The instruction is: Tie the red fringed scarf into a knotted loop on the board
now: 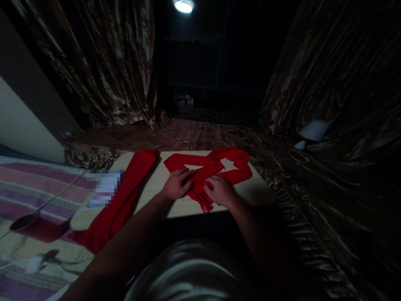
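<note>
A red knitted scarf [242, 176] with a fringed end lies in crossed loops on a pale wooden board [152, 192]. On the left side of the crossing, my left hand [177, 184] rests on the cloth, its fingers laid over it and its thumb apart. My right hand [221, 191] is at the near part of the scarf just above the fringe, with its fingers curled in and closed on the fabric. A second long piece of red cloth [125, 200], folded lengthwise, lies across the left of the board and hangs over its near edge.
Left of the board, a striped cover [40, 184] carries a dark red cup-like object [37, 228], cables and a white plug [34, 263]. A blurred-out patch [105, 188] borders the red cloth. A small white lamp [314, 130] with a cord stands at right, near patterned curtains [125, 62].
</note>
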A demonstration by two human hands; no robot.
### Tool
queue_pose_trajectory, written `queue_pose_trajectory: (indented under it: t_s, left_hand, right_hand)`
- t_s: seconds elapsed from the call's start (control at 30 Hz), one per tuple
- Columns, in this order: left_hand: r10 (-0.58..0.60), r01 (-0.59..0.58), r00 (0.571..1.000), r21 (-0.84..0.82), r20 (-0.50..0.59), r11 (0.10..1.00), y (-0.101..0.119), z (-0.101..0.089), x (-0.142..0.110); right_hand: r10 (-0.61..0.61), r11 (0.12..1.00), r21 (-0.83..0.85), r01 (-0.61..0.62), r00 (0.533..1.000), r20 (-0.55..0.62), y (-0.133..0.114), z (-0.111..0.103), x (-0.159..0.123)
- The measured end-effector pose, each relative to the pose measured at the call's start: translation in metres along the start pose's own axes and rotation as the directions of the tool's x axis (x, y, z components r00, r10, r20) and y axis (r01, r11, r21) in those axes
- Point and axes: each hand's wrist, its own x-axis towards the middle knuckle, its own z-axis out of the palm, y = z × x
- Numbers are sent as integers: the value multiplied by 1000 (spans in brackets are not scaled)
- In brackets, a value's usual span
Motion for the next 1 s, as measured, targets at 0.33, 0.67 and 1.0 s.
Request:
queue_pose_trajectory:
  t_s: [0.33, 0.67, 1.0]
  left_hand:
    - [116, -125, 988, 84, 99, 989, 4, 3, -10]
    - [121, -135, 985, 118, 121, 984, 3, 5, -8]
    - [74, -85, 986, 71, 148, 994, 5, 5, -7]
  right_hand:
    - [-1, 999, -42, 9, 982, 188, -36, 12, -5]
    - [57, 992, -124, -39, 988, 143, 27, -5, 7]
    - [77, 997, -41, -67, 927, 367, 83, -31, 9]
